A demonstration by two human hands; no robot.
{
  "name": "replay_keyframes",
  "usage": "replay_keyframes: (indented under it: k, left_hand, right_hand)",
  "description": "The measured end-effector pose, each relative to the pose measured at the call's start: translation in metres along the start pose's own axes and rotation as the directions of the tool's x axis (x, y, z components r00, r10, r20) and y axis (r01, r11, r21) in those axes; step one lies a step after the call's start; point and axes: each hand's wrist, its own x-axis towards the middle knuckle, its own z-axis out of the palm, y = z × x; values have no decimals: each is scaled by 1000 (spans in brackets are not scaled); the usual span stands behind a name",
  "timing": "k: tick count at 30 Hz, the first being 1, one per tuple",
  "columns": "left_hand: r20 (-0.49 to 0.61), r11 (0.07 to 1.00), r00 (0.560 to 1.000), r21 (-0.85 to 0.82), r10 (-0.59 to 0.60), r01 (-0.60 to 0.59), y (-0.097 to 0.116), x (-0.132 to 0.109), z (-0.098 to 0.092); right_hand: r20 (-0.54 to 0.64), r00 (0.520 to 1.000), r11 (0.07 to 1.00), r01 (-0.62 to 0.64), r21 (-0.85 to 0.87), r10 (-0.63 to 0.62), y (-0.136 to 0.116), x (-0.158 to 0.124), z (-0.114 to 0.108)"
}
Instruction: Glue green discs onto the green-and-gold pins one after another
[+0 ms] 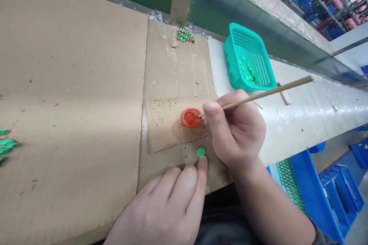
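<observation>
Between thumb and fingers, my right hand point(237, 130) grips a thin paintbrush point(267, 93) with a wooden handle. Its dark tip dips into a small red pot point(191, 118) that appears to hold clear or reddish liquid. Just below the pot, a round green button point(201, 152) with small holes lies flat on brown cardboard. The outstretched index finger of my left hand point(175, 203) touches the button's near edge. The other left fingers are bent on the cardboard, and their tips are hidden.
A turquoise basket point(230, 63) containing several green buttons stands behind my right hand. Small green and gold pieces point(184, 35) are heaped at the back. Tiny specks point(162, 109) lie left of the pot. Green pieces point(7, 146) show at the left edge, and blue bins point(336, 195) at lower right.
</observation>
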Motion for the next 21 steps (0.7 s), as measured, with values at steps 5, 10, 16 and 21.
replay_keyframes:
  k: [5,10,16,21]
  left_hand:
    - [28,1000,999,11,17,-17,-1,-3,-1]
    - [-11,1000,1000,-7,26,-26,-2,-4,5]
    - [-1,999,999,-20,36,-36,-3,-8,6]
    - [23,999,999,-20,36,-36,-2,-6,4]
  right_hand:
    - [-15,999,999,-33,16,33,-10,-2,-11]
    - [-12,999,999,30,30,-30,-25,-26,-40]
    - [80,997,1000,10,-10,-10,-25,-62,-52]
    - [70,997,999,24,35,-27,-19,-69,-43]
